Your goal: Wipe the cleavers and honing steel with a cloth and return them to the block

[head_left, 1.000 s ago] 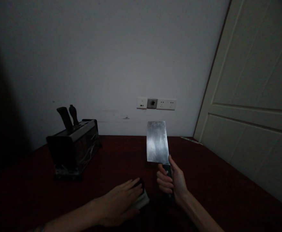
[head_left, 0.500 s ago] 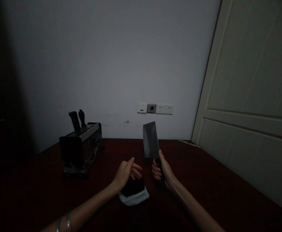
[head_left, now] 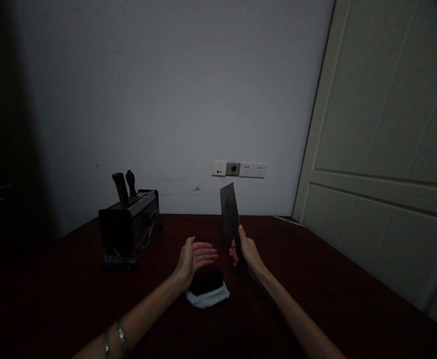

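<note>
A cleaver with a wide grey blade and a black handle points upward, tilted a little to the left. My right hand is wrapped round its handle, the thumb lying along the top near the blade. To the left, my left hand holds nothing, its fingers stretched toward the cleaver and its palm turned inward, apart from the blade. Just below that hand a black block rests on a folded white cloth on the dark red table.
A knife block with two black handles sticking up stands on the left of the table. Behind the table is a wall with a row of sockets. A thin flat strip lies at the back right, near a pale door.
My left hand has opened from loosely bent fingers to straight ones. My right hand has brought the cleaver slightly up and left, its blade turned more edge-on. The view has shifted slightly.
</note>
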`<state>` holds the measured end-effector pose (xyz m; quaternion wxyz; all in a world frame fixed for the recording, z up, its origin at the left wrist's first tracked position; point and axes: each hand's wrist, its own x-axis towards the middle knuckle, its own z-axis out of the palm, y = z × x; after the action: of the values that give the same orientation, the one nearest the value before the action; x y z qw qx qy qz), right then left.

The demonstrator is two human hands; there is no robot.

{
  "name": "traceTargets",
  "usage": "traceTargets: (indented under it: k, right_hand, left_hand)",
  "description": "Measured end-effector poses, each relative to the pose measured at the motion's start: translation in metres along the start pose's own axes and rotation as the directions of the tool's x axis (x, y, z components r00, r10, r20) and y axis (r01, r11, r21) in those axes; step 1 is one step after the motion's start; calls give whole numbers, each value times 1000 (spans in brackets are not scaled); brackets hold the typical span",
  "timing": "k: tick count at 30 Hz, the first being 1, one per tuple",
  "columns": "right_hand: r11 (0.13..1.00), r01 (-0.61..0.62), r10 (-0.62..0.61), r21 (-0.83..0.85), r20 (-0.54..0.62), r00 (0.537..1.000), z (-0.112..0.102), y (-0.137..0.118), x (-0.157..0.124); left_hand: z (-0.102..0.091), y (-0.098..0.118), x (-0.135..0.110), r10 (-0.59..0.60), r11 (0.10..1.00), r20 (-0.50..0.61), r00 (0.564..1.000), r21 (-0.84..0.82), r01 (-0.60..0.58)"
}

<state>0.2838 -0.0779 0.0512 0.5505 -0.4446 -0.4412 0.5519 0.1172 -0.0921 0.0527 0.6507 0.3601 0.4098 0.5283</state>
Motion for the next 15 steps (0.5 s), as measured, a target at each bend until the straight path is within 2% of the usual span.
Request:
traceTargets:
  k: [4, 8, 15]
  right_hand:
    - [999, -39, 38, 18, 52, 998, 1, 0, 0]
    - [998, -41, 40, 46, 17, 999, 3, 6, 2]
    - [990, -58, 52, 132, 47, 998, 3, 18, 13]
  left_hand:
    - [5, 2, -6, -30, 999, 19, 999, -26, 30]
    - [4, 2, -7, -22, 996, 4, 1000, -83, 22]
    - [-1, -10, -3, -14, 973, -21, 1000, -232, 8]
